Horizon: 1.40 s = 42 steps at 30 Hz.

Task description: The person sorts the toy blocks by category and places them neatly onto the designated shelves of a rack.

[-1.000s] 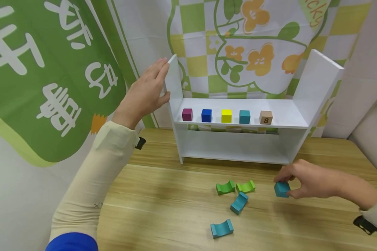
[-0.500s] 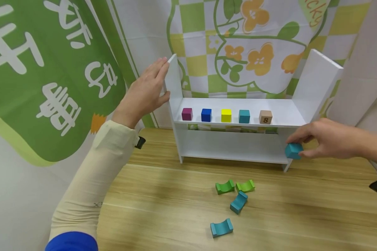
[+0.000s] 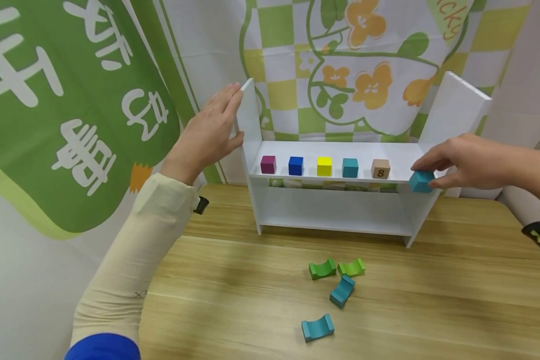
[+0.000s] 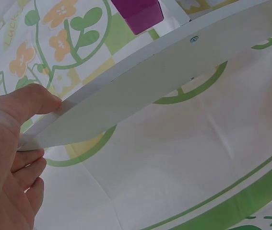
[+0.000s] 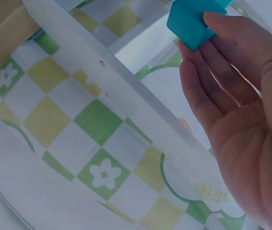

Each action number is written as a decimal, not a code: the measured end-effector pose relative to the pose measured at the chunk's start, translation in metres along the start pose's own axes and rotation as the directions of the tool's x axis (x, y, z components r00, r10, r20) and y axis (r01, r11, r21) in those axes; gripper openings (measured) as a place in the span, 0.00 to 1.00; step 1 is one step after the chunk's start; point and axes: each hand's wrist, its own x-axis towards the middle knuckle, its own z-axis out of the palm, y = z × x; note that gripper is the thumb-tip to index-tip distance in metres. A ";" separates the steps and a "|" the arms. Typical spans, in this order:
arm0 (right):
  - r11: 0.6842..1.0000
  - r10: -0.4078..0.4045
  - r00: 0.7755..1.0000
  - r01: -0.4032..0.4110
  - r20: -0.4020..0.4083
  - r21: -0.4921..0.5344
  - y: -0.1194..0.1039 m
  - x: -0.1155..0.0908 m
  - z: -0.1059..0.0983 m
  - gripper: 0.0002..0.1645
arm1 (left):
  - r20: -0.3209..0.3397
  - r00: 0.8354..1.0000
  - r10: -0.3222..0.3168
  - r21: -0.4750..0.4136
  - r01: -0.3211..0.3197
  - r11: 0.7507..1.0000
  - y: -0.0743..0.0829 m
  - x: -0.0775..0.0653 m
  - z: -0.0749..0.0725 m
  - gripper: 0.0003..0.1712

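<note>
My right hand [image 3: 474,162] pinches a teal block [image 3: 421,181] between thumb and fingers at the right end of the upper board's front edge. Up close in the right wrist view, the same teal block [image 5: 191,24] sits at the fingertips. My left hand [image 3: 211,130] holds the left side panel of the white shelf [image 3: 337,207], its thumb and fingers [image 4: 30,167] on either side of the panel. Along the upper board stand a purple cube [image 3: 268,164], a blue cube [image 3: 296,166], a yellow cube [image 3: 324,166], a teal cube [image 3: 350,168] and a wooden cube marked 8 [image 3: 380,169].
On the wooden table [image 3: 234,300] before the shelf lie a dark green curved block [image 3: 322,269], a light green one [image 3: 352,268], a tilted teal curved block [image 3: 342,291] and another teal curved block [image 3: 317,328]. Behind hangs a patterned cloth [image 3: 279,95].
My right hand has lifted the teal block from just above the table, up past the lower board to the upper board's right end. The left hand has stayed in place.
</note>
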 end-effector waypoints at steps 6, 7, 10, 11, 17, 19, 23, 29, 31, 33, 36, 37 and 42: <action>1.000 -0.008 1.000 0.008 0.009 -0.024 0.002 0.011 -0.007 0.28 | -0.004 1.000 0.004 0.005 -0.004 1.000 0.000 0.000 0.000 0.47; 1.000 -0.006 1.000 0.007 0.014 -0.029 0.003 0.013 -0.007 0.28 | -0.003 1.000 0.004 0.005 -0.004 1.000 0.000 0.000 0.000 0.47; 0.998 -0.001 1.000 0.002 0.024 -0.059 0.007 0.019 -0.007 0.28 | 0.001 1.000 0.000 0.005 0.000 1.000 0.000 -0.001 0.000 0.47; 0.998 -0.002 1.000 0.004 0.026 -0.064 0.008 0.021 -0.006 0.28 | 0.003 1.000 -0.002 0.003 0.002 1.000 0.000 -0.002 0.000 0.47; 0.997 -0.002 1.000 0.004 0.030 -0.075 0.014 0.028 0.000 0.27 | 0.005 1.000 0.000 0.000 0.000 1.000 0.000 -0.001 0.000 0.47; 0.997 0.000 0.999 0.002 0.032 -0.073 0.015 0.029 0.002 0.27 | 0.006 1.000 0.001 -0.003 -0.001 1.000 0.001 -0.001 0.000 0.48; 0.997 0.003 0.999 -0.001 0.035 -0.083 0.016 0.031 0.003 0.27 | 0.004 1.000 -0.001 -0.002 0.001 1.000 0.001 -0.001 0.000 0.48; 0.995 0.001 0.999 0.003 0.040 -0.099 0.015 0.032 0.002 0.27 | -0.002 1.000 -0.002 0.002 0.002 1.000 0.001 -0.001 0.000 0.48; 0.994 0.005 0.999 -0.001 0.042 -0.109 0.014 0.032 0.002 0.27 | -0.003 1.000 0.000 0.003 0.000 1.000 0.000 -0.001 0.000 0.48; 0.993 0.004 1.000 0.000 0.030 -0.118 0.013 0.032 0.001 0.27 | -0.006 1.000 0.003 0.005 -0.003 1.000 0.000 -0.001 0.001 0.48; 0.991 -0.010 1.000 0.009 -0.005 -0.132 0.012 0.030 -0.001 0.28 | -0.010 1.000 0.006 0.007 -0.006 1.000 0.000 0.000 0.001 0.47; 0.990 -0.018 1.000 0.015 -0.021 -0.138 0.011 0.029 -0.003 0.28 | -0.010 1.000 0.006 0.007 -0.006 1.000 -0.001 0.000 0.001 0.47; 0.990 -0.050 0.995 0.038 -0.087 -0.134 0.002 0.023 -0.008 0.27 | -0.007 1.000 0.005 0.005 -0.005 1.000 -0.001 0.000 0.000 0.47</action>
